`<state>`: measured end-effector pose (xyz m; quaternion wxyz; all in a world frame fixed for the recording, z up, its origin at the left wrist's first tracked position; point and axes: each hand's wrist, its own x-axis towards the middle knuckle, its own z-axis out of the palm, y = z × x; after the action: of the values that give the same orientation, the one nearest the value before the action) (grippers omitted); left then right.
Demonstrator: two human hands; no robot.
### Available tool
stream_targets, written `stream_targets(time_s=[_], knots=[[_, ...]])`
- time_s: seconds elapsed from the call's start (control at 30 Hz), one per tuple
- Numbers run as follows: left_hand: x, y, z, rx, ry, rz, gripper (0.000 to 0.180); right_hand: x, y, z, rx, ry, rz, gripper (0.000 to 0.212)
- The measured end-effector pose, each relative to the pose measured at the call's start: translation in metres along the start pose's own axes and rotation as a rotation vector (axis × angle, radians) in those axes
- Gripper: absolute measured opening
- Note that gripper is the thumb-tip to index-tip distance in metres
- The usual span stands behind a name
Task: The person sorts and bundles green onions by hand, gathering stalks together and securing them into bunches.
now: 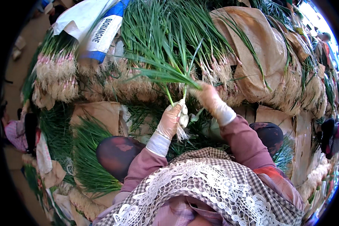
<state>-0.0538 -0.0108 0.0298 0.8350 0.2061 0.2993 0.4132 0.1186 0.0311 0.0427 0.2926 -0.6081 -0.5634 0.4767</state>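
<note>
In front of my lap, my gloved left hand (168,122) is closed round a few stalks of green garlic. Their white bulbs (184,116) show beside its fingers, with roots (181,133) hanging below. Up and to the right, my gloved right hand (209,100), a little blurred, is closed on green garlic leaves (164,73) that sweep away to the left. Its fingertips are partly hidden by those leaves. Beyond both hands lies a long heap of green garlic (150,34), pinkish stems and pale roots toward me.
Brown paper (252,49) covers part of the heap at right; a white and blue sack (107,32) lies on it at left. More cut greens (90,158) lie beside my left knee (116,156). Other people sit at the far left (17,132) and far right (332,137).
</note>
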Motion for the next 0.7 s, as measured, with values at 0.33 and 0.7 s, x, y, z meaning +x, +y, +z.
stream_targets(time_s=[0.33, 0.7], knots=[[0.013, -0.005, -0.012, 0.257, -0.148, -0.164, 0.035, 0.01, -0.024, 0.01, 0.502, 0.028, 0.071, 0.014], [0.002, 0.003, -0.004, -0.218, -0.509, -0.096, 0.018, 0.045, -0.006, -0.038, 0.06, 0.47, 0.007, 0.025]])
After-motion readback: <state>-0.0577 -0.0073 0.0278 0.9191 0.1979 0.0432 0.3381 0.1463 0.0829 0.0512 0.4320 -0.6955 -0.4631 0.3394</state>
